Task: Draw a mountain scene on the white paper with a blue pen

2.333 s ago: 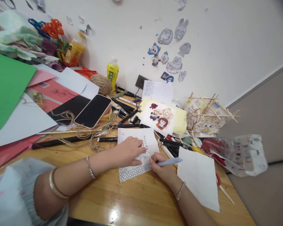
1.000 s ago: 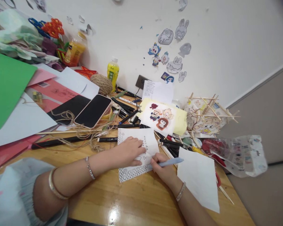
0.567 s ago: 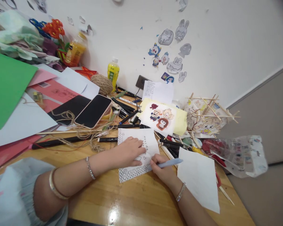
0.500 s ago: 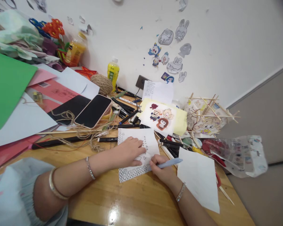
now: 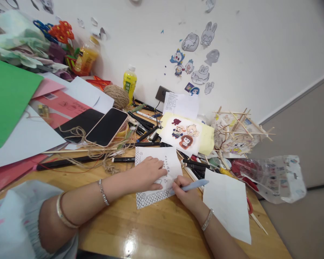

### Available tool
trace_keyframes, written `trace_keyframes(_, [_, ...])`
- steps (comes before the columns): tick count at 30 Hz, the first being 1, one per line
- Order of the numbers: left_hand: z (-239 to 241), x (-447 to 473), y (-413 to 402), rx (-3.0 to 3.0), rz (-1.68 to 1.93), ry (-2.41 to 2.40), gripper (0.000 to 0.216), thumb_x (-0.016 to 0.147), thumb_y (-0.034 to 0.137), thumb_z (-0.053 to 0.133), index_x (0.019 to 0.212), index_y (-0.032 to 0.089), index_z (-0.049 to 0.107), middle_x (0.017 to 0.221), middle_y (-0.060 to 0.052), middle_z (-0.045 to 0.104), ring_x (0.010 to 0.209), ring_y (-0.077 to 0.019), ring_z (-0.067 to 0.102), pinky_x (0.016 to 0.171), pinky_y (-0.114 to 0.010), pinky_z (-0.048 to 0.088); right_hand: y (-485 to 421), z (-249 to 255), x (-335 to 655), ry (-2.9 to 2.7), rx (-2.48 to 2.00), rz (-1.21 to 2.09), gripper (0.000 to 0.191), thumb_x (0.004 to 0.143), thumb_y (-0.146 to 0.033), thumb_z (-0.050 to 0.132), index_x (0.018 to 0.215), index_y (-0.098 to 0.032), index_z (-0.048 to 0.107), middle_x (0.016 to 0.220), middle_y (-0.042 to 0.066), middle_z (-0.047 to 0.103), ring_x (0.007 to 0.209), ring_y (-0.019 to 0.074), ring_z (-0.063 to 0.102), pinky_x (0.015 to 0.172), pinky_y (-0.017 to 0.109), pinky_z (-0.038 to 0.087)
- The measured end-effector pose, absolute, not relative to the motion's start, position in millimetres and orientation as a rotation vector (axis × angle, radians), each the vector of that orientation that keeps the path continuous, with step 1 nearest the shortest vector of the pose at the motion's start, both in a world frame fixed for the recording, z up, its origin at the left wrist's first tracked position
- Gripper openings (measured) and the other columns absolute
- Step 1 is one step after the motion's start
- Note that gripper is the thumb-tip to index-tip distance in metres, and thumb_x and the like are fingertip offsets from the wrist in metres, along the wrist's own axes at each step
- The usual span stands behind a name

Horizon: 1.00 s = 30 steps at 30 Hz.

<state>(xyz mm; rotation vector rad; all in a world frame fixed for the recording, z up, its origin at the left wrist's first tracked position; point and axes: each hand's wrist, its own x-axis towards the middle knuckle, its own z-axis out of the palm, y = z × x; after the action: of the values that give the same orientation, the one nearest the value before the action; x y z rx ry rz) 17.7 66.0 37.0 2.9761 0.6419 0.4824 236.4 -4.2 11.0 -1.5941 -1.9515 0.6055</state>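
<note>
A small white sheet of paper (image 5: 151,199) lies on the wooden table, with a cross-hatched border along its left and lower edges and handwritten characters and small drawings inside. My left hand (image 5: 148,175) rests flat across it, fingers stretched out and holding nothing. In my right hand (image 5: 187,194) is a light blue pen (image 5: 196,184), gripped at the sheet's lower right corner. Its tip is hidden behind my fingers. Just right of that hand lies a blank white sheet (image 5: 228,205).
Black markers (image 5: 196,164) lie in a heap behind the paper. To the left are a phone (image 5: 107,127), loose twine and coloured papers (image 5: 10,100). At the back stand a yellow-green bottle (image 5: 130,84) and coloured drawings (image 5: 187,142). A stick frame (image 5: 234,133) and plastic packaging (image 5: 280,180) sit right.
My right hand has shifted very slightly to the right, and the pen's back end has tipped a little lower. My left hand and the paper stay in place.
</note>
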Motion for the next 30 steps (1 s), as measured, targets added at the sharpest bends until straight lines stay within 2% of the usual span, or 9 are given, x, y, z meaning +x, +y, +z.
trace_keyframes(6, [36.9, 17.6, 65.7, 2.979, 0.47, 0.64, 0.032, 0.083, 0.039, 0.078, 0.102, 0.019, 0.063, 0.096, -0.008, 0.062, 0.09, -0.0275, 0.058, 0.079, -0.037, 0.04, -5.5, 12.2, 236.4, -1.955, -1.574, 0.638, 0.032, 0.086, -0.03, 0.053, 0.057, -0.024, 0.038, 0.058, -0.003, 0.052, 0.059, 0.0164, 0.051, 0.06, 0.028, 0.041])
trace_keyframes(30, [38.9, 17.8, 64.8, 2.985, 0.415, 0.666, 0.032, 0.084, 0.039, 0.077, 0.104, 0.018, 0.063, 0.098, -0.009, 0.063, 0.092, -0.0278, 0.059, 0.081, -0.038, 0.041, -3.2, 8.1, 238.6, -1.97, -1.567, 0.647, 0.031, 0.085, -0.03, 0.051, 0.058, -0.024, 0.036, 0.059, -0.003, 0.05, 0.06, 0.0168, 0.049, 0.058, 0.028, 0.039])
